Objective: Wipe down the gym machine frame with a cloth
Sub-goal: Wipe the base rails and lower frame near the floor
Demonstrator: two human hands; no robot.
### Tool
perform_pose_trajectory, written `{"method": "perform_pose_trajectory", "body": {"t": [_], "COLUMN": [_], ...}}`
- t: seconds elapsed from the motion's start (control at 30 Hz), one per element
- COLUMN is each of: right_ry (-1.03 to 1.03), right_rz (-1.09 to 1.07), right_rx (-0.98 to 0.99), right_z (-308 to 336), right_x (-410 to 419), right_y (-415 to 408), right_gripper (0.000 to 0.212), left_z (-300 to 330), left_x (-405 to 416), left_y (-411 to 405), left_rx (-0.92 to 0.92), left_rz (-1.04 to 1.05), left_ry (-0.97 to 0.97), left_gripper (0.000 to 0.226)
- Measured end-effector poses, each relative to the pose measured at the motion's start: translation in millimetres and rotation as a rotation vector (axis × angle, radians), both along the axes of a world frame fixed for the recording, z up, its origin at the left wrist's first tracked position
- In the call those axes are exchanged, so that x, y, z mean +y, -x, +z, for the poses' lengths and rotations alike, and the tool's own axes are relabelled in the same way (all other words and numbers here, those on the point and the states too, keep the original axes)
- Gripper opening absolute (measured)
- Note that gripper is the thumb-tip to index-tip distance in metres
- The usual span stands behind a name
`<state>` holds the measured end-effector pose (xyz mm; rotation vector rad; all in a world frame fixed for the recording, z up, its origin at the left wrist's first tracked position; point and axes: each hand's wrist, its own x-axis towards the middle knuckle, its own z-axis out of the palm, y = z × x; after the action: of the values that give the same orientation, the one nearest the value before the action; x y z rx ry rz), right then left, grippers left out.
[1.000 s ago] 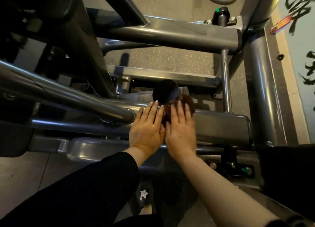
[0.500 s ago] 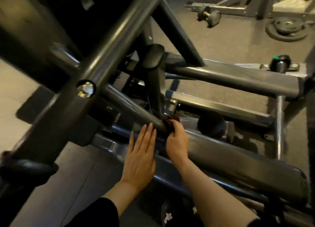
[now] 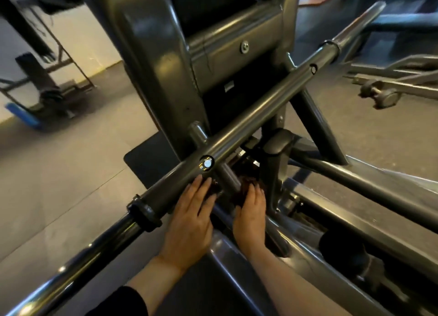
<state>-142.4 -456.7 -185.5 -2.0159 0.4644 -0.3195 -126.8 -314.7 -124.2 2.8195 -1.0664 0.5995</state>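
Observation:
The grey gym machine frame fills the view, and a long diagonal bar point(image 3: 260, 116) crosses above both hands. A dark brown cloth point(image 3: 245, 181) is bunched around a short tube low in the frame, under that bar. My right hand point(image 3: 250, 218) grips the cloth, its fingertips curled into it. My left hand point(image 3: 189, 223) lies beside it with straight fingers. Its fingertips reach under the bar and touch the cloth's left end. Most of the cloth is hidden by the tube and my fingers.
A wide grey upright point(image 3: 151, 61) rises just behind the hands. A thick lower beam point(image 3: 355, 225) runs off to the right, with a black roller pad point(image 3: 341, 249) by it. Another machine point(image 3: 379, 95) stands at the back right. A black floor mat point(image 3: 147, 164) lies left.
My view has swung up and left along the frame. Both hands moved from the lower beam to the joint under the diagonal bar, the right hand bringing the cloth with it.

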Motion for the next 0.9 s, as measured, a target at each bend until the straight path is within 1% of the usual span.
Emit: {"method": "perform_pose_trajectory", "body": {"t": [0.1, 0.17, 0.2, 0.27, 0.33, 0.43, 0.67, 0.8, 0.87, 0.9], "right_ry": [0.018, 0.038, 0.086, 0.175, 0.209, 0.278, 0.358, 0.325, 0.358, 0.407], "right_rz": [0.086, 0.086, 0.087, 0.111, 0.117, 0.125, 0.182, 0.198, 0.158, 0.151], "right_rx": [-0.154, -0.164, -0.148, -0.126, -0.097, -0.012, 0.166, 0.274, 0.251, 0.177], "right_z": [38, 51, 48, 35, 15, -13, -46, -49, -35, -25], "right_x": [14, 16, 13, 3, -9, -21, -41, -52, -50, -47], "right_y": [-30, -45, -46, -40, -28, -10, 23, 40, 38, 34], "right_gripper": [0.073, 0.069, 0.067, 0.061, 0.059, 0.059, 0.06, 0.055, 0.052, 0.052], "left_z": [23, 30, 30, 27, 24, 22, 24, 26, 29, 30], "left_x": [6, 2, -3, -14, -22, -25, -28, -29, -30, -32], "left_y": [-6, -7, -5, -3, -1, -1, 1, 3, 6, 7], "left_rx": [-0.062, -0.058, -0.045, -0.042, -0.042, -0.049, -0.039, -0.006, 0.01, 0.021], "left_rz": [0.107, 0.177, 0.217, 0.29, 0.351, 0.375, 0.422, 0.456, 0.461, 0.459], "left_ry": [0.014, -0.053, -0.104, -0.174, -0.202, -0.217, -0.298, -0.317, -0.291, -0.273], "left_gripper": [0.062, 0.075, 0.081, 0.085, 0.085, 0.089, 0.095, 0.1, 0.099, 0.098]}}
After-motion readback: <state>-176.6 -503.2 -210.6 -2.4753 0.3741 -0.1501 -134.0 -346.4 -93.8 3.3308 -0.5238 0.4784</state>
